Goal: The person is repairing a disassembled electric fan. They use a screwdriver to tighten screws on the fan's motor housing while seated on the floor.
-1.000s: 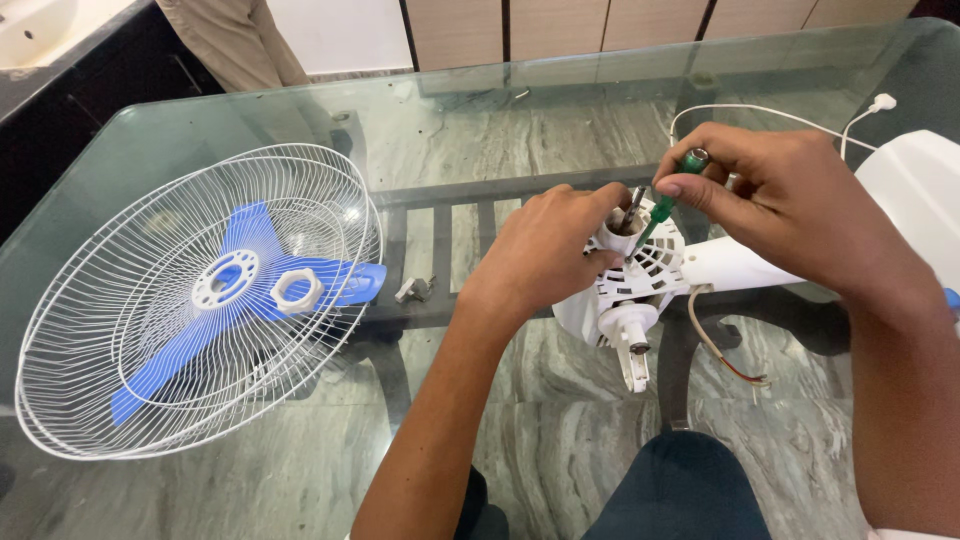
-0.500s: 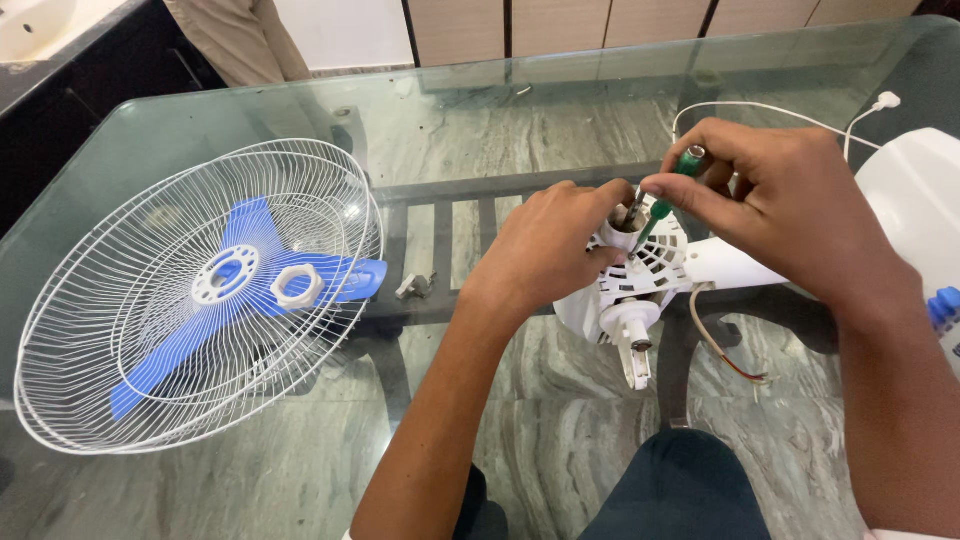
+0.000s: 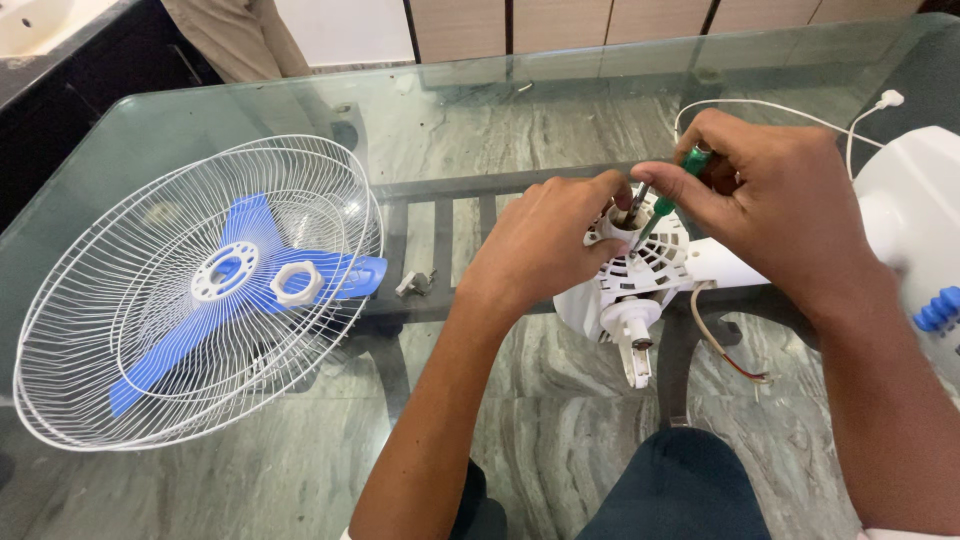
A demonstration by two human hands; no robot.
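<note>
Head view, left to right. At far left, two white wire fan guards (image 3: pixel 150 330) lie nested flat on the glass table (image 3: pixel 480 110), with the blue fan blade (image 3: pixel 250 290) and a white plastic locking nut (image 3: pixel 297 283) resting on top; laid this way, the loose parts stay together and well apart from the work. Just right of the guards, a small grey metal fitting (image 3: pixel 413 284) sits alone on the glass. At centre, the left hand (image 3: pixel 545 245) curls over the upper left of the white fan motor housing (image 3: pixel 640 290), fingers closed on its edge, apparently to steady it. The housing lies on its side, its shaft (image 3: pixel 636 350) pointing toward the viewer. The right hand (image 3: pixel 775 215) pinches a green-handled screwdriver (image 3: pixel 665 200) between thumb and fingers, the shank angled down into the top of the housing. A white power cord (image 3: pixel 790 108) runs behind the right hand to a plug near the table's far edge, and thin brown wires (image 3: pixel 720 345) trail from the housing. At far right, a white fan base (image 3: pixel 905 210) with blue push-buttons (image 3: pixel 940 308) is cut off by the frame.

Hidden: the screwdriver tip and any screw, behind the left fingers. A person standing at top left is cropped to clothing only.
</note>
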